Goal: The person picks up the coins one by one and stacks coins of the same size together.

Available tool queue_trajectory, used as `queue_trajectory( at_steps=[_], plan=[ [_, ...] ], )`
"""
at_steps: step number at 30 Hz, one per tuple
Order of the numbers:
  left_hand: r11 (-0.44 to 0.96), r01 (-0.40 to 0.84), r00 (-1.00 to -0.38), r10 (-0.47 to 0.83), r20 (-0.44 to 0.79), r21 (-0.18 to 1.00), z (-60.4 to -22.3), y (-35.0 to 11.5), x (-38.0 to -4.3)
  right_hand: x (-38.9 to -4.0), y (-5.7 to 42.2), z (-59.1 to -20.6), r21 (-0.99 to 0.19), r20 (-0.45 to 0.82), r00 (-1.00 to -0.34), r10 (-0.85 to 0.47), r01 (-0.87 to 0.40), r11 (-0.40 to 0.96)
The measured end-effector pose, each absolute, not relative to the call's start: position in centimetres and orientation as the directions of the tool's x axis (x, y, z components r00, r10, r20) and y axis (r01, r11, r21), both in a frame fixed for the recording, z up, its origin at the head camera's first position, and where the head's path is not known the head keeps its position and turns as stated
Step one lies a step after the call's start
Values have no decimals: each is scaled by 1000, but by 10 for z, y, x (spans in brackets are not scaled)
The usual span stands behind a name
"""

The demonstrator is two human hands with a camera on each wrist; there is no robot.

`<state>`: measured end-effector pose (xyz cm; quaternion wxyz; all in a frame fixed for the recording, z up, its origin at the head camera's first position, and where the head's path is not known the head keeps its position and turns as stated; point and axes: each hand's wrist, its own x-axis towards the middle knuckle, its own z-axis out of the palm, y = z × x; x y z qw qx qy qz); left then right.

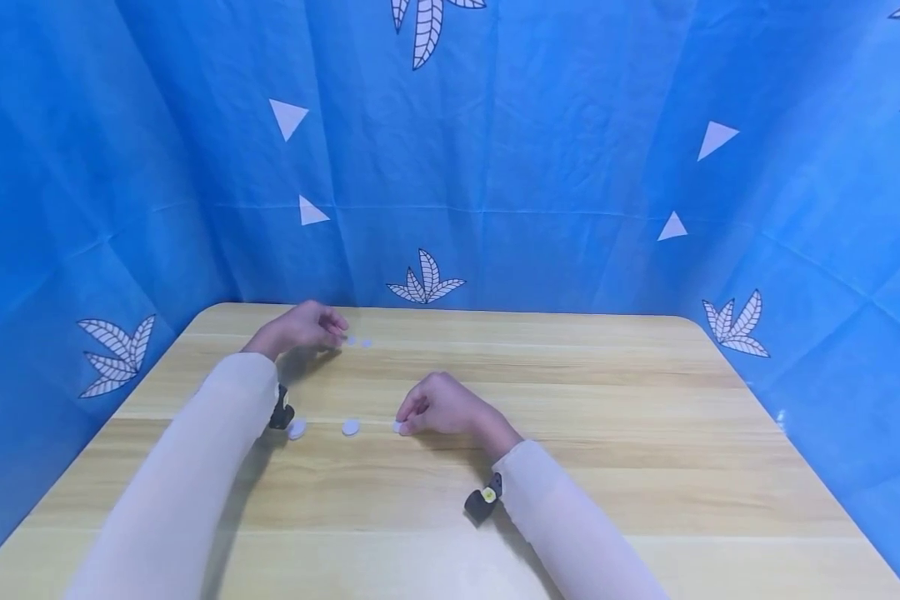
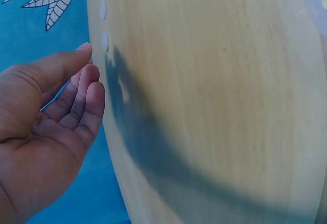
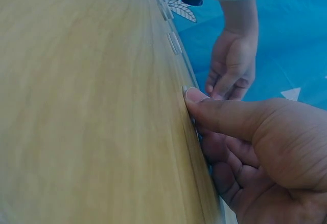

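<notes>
Between thumb and fingertips, my right hand (image 1: pixel 442 406) pinches a small white disc (image 1: pixel 397 427) at the table surface; in the right wrist view its edge shows by the thumb tip (image 3: pixel 194 95). Two more white discs lie left of it, a middle one (image 1: pixel 351 427) and one (image 1: pixel 297 429) beside the left wrist strap. My left hand (image 1: pixel 309 325) hovers near the table's back edge with fingers bent and thumb near the forefinger; I cannot tell whether something is between them. Just right of its fingertips lie two small discs, a nearer one (image 2: pixel 104 41) and a farther one (image 2: pixel 103 10).
The wood-grain table (image 1: pixel 570 392) reaches back to a blue curtain (image 1: pixel 540 150) printed with white leaves and triangles. Black straps with cameras sit at both wrists, the right one (image 1: pixel 484 498) close over the tabletop. Pale sleeves cover both forearms.
</notes>
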<state>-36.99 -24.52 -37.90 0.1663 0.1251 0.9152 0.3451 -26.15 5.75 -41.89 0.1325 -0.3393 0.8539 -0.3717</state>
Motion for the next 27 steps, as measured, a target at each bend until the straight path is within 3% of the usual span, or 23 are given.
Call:
queue_trajectory(
  at_steps=[15,27],
  plan=[
    [770,-51,-912,223,-343,636,-389,-238,-382,-263,58,-418,-729,29,-722,-691,-489,480],
    [777,-69,-912,205,-356,626,-396,-237,-391,-263,58,-419,-733,33,-728,-685,-483,479]
  ],
)
